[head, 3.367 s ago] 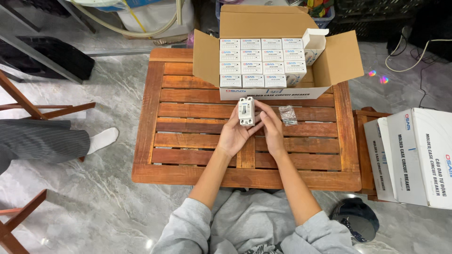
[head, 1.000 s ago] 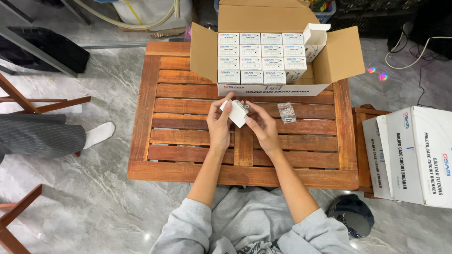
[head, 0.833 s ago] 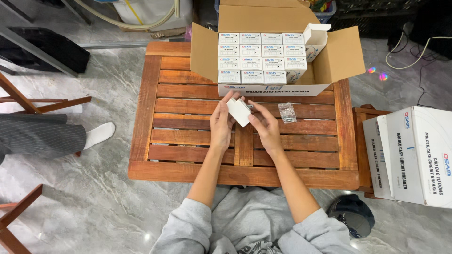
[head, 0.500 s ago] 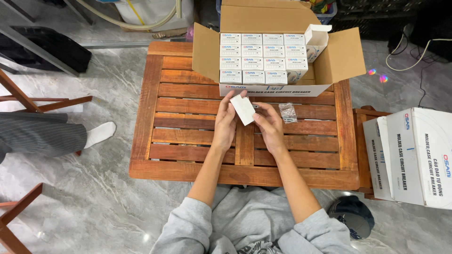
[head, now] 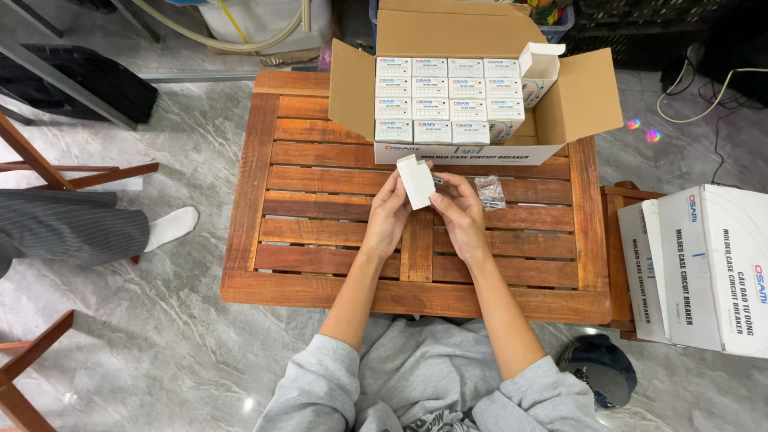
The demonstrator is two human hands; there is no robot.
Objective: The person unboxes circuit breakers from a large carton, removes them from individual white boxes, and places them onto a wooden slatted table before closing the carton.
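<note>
Small white box (head: 417, 182) gripped between left hand (head: 389, 214) and right hand (head: 458, 210) above the worktop (head: 320, 200), flap open, not yet packed into the nearly full carton (head: 560, 112) beyond.

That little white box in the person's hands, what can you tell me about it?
The small white box is a plain rectangular carton, cardboard by the look of it, with a flap at its top end that seems slightly raised. It is held tilted above the slatted wooden table, just in front of the big open carton of similar boxes. The left hand grips its left side and the right hand its right; nothing else touches it.
</note>
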